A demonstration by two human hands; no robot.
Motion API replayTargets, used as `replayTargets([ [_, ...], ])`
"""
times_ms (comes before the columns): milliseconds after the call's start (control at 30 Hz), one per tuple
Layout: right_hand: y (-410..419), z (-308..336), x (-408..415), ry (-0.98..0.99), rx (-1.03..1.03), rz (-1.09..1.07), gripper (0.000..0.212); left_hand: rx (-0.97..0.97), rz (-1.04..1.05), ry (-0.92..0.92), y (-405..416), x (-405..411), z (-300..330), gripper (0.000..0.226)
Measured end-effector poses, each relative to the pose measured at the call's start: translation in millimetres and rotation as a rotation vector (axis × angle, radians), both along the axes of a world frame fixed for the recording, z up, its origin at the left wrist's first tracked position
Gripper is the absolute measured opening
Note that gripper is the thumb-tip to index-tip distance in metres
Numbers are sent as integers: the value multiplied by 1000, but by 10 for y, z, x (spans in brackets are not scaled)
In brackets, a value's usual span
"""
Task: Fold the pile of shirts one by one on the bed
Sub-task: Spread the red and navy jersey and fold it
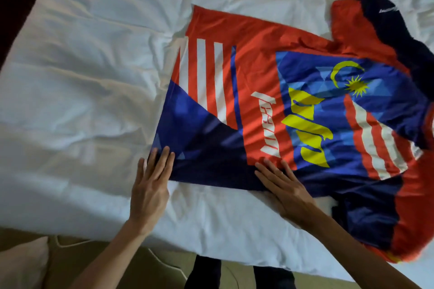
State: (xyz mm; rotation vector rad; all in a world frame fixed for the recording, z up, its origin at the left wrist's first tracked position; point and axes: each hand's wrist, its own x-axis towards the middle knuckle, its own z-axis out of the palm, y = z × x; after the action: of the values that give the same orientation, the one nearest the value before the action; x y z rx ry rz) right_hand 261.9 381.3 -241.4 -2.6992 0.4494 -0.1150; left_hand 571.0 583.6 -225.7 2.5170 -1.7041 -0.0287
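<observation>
Fingers [162, 159] of both hands straight and flat, grasping nothing, just pressing down on the shirt's near edge. Bed [94, 77], white rumpled sheet, fills most of the view; everything else placed relative to it. Shirt [270, 82] lies spread flat on the bed's right half, sideways: hem end toward bed centre, collar end toward the right edge of view. Red, blue and navy print, white stripes, yellow crescent and star, yellow lettering. One sleeve [366, 19], red and navy, sticks out on the far side of the shirt, up the bed; the near sleeve [375, 218] droops toward the bed's near edge. Left hand [150, 185] lies on the shirt's near hem corner, fingertips on navy cloth, palm on the sheet. Right hand [286, 187] lies further along the same near edge, fingertips at the red and navy panels, palm over the sheet. Hands apart, not touching each other. Below the bed's near edge: beige floor [105, 265], a pale cushion [21, 263] at lower left, dark trouser legs [204, 272].
</observation>
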Motion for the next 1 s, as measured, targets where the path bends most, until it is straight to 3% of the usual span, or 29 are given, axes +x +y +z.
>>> replayTargets([
  [200, -44, 80, 77, 43, -36, 92, 49, 5, -32, 29, -40, -36, 3, 59],
  [300, -223, 164, 124, -6, 53, 102, 58, -112, -33, 76, -417, -60, 121, 61],
  [400, -662, 234, 411, -138, 124, -23, 62, -239, -62, 147, -1185, -45, 137, 53],
  [567, -1691, -43, 1006, -168, 12, -335, 48, -245, -114, 247, -2604, 135, -106, 46],
  [767, -3032, -51, 1472, 19, -38, -546, 64, -208, -76, 219, -3862, 820, -181, 44],
  [900, -3583, 103, 1627, 222, 67, -574, 74, -8, -34, 241, -4341, 1198, -118, 70],
  [1000, -3824, 189, 1732, 321, 83, -533, 83, 117, -41, 130, -4435, 1417, -119, 68],
])
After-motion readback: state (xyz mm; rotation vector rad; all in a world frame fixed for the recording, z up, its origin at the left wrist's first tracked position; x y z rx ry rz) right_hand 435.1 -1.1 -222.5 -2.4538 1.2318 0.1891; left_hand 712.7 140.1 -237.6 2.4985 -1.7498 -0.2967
